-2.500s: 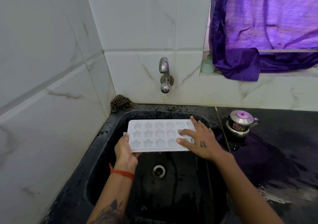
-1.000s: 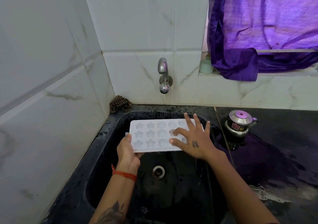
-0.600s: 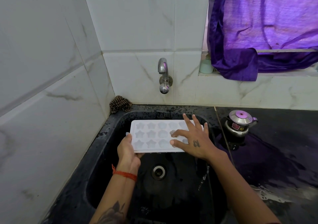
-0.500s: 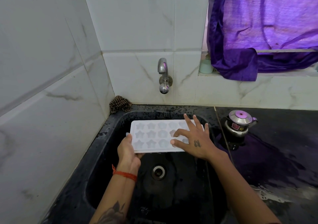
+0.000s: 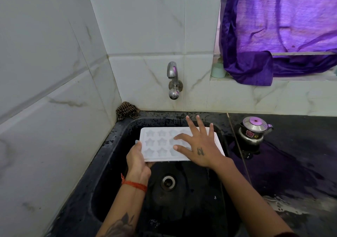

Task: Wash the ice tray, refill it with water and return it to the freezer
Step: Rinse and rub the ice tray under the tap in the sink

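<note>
Over the black sink (image 5: pixel 109 163), the left hand (image 5: pixel 136 161) grips the ice tray (image 5: pixel 156 143); the right hand (image 5: pixel 198 149) lies flat, fingers spread. Rub every star cup.

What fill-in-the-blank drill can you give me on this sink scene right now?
1. The left hand grips the ice tray at its ____ end.
2. The tray's moulds are ____-shaped.
3. The right hand lies flat on the tray with fingers ____.
4. The kettle stands to the ____ of the sink.

Answers: left; star; spread; right
</note>
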Demonstrator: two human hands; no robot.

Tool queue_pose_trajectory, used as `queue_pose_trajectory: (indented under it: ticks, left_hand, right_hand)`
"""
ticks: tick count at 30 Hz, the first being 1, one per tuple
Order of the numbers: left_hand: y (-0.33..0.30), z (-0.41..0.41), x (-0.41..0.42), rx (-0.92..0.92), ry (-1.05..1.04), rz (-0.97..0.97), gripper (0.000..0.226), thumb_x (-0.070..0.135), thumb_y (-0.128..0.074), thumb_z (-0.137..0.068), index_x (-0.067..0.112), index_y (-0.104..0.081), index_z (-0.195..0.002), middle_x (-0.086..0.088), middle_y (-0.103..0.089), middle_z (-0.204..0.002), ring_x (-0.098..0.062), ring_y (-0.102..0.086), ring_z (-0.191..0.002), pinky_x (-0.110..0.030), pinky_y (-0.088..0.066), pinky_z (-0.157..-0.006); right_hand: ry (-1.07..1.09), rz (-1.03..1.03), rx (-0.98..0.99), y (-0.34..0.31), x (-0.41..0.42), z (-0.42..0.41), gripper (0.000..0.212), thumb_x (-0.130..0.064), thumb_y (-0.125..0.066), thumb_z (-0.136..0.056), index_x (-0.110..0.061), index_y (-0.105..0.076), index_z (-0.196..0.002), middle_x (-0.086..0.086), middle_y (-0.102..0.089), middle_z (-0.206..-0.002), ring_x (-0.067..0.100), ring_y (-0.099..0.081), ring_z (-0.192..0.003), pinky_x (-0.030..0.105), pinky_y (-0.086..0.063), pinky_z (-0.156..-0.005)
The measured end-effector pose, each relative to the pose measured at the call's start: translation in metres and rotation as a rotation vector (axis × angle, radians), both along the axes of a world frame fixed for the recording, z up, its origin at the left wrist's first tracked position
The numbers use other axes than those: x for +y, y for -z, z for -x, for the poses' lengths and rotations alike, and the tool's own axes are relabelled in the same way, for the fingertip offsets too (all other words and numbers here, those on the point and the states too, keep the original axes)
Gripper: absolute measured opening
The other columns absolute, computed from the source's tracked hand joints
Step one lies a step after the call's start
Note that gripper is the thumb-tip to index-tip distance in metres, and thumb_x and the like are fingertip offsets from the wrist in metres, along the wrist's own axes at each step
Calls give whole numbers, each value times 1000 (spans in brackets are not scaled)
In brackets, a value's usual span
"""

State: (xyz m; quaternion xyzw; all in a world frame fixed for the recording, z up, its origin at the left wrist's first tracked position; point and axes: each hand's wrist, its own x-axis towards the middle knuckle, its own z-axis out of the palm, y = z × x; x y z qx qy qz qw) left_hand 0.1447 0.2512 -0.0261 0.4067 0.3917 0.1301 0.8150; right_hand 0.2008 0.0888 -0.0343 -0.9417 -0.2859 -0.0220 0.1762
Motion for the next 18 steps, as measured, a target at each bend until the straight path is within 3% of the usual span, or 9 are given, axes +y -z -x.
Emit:
queue_pose_trajectory:
  ticks: [6,11,18]
  left_hand:
    - [1,0,1,1,-8,7,25,25,-46,-99,14,-55,-79,-8,-62,-79,-24,-59,-70,-39,-50,-58]
    - [2,0,0,-10,4,3,24,25,-46,-99,15,-56,-80,-7,-62,-80,-23,-60,-71,-40,-51,-64]
    - [6,0,1,-14,25,-12,22,25,-47,-99,15,-56,-81,-8,-63,-83,-25,-61,-74,-45,-51,-74]
  right_hand:
    - [-9,43,9,5,9,1,74,-78,-7,-71,-44,-47,-124,1,9,-160,28,24,-143,63,15,-110]
    - [-7,52,70,4,10,4,39,-62,-34,-92,-44,-51,-123,0,12,-160,28,25,-143,61,16,-110]
    - [-18,48,93,3,8,3,35,-60,-38,-92,-44,-56,-118,1,12,-160,28,25,-143,61,16,-110]
